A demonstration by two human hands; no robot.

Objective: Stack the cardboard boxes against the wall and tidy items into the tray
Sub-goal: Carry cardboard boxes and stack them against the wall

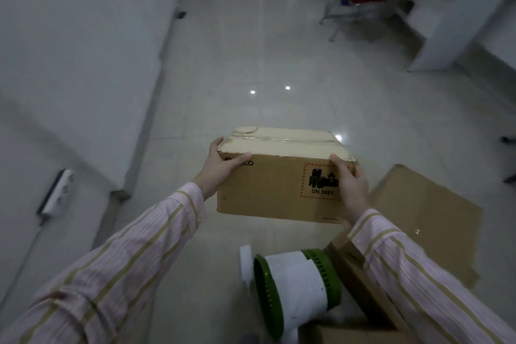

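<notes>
One wide-angle camera sits on the person's head, facing forward and down along the tiled floor (279, 64). The left hand (223, 166) and right hand (351, 184) grip the cardboard box (268, 193) close below the lens. The wall (83, 36) runs along the left, and a desk (460, 14) stands far off at upper right.

On the near side of the cardboard box (268, 198), toward its right edge, a warning label (321, 182) with a red hatched border showed a black battery-and-flame pictogram and, beneath it, "UN 3481" in red. The right hand (352, 184) covered the label's right edge. Near the upper left corner a dark brand word (248, 163) ended in "co", its start hidden under the left hand (223, 169). Small print at the lower right corner was unreadable.
</notes>
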